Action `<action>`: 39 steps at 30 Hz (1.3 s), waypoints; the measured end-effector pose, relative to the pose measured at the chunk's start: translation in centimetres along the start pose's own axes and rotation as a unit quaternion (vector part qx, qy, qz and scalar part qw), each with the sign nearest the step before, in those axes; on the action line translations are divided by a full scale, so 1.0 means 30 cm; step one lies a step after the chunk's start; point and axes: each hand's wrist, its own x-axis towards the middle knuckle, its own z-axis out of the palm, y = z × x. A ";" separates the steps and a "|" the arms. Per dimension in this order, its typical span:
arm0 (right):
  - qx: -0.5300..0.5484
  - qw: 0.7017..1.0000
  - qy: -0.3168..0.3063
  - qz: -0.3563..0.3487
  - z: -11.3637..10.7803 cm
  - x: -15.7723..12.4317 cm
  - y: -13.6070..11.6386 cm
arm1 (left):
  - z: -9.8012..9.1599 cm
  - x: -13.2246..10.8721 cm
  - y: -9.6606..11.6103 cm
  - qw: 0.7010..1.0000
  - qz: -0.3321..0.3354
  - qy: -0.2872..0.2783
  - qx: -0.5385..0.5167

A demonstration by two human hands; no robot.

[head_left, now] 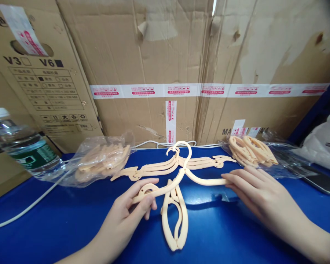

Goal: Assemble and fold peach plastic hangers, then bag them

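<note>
A cream plastic hanger [184, 161] is spread open with its hook upward. My left hand [134, 205] is closed on its left arm, thumb in front. The fingers of my right hand [247, 189] pinch the tip of its right arm. Below the hook, a folded cream hanger [183, 223] lies on the blue table, its upper end partly behind the held hanger's left arm. Several unfolded hangers [156, 168] lie nested together behind the held one, their hooks near its hook.
Clear plastic bags hold cream pieces at left [104, 161] and right [253, 150]. A water bottle [30, 150] leans at far left beside a white cable [30, 211]. Cardboard boxes [154, 121] stand behind the blue table [222, 234]. A dark flat object [323, 179] lies at far right.
</note>
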 end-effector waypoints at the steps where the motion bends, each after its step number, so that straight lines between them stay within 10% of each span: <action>1: -0.032 0.999 0.012 0.001 -0.005 -0.003 0.001 | 0.000 0.002 -0.001 1.000 -0.003 -0.001 -0.005; 8: -0.107 0.994 0.032 0.005 -0.015 -0.015 -0.013 | -0.002 0.005 -0.011 1.000 -0.016 -0.005 -0.025; 14: 0.117 0.988 0.066 0.082 -0.010 0.008 -0.044 | 0.002 0.006 0.004 0.999 -0.009 -0.004 -0.033; 22: 0.465 0.835 -0.031 0.291 0.009 0.024 -0.018 | -0.005 0.011 -0.006 1.000 0.008 0.017 -0.007; 34: 0.692 0.612 0.014 0.383 -0.003 0.049 -0.112 | 0.038 -0.006 0.047 0.987 -0.031 0.034 -0.153; 39: 0.696 0.646 -0.102 0.297 -0.027 0.057 -0.178 | 0.072 -0.021 0.084 0.985 -0.040 0.016 -0.166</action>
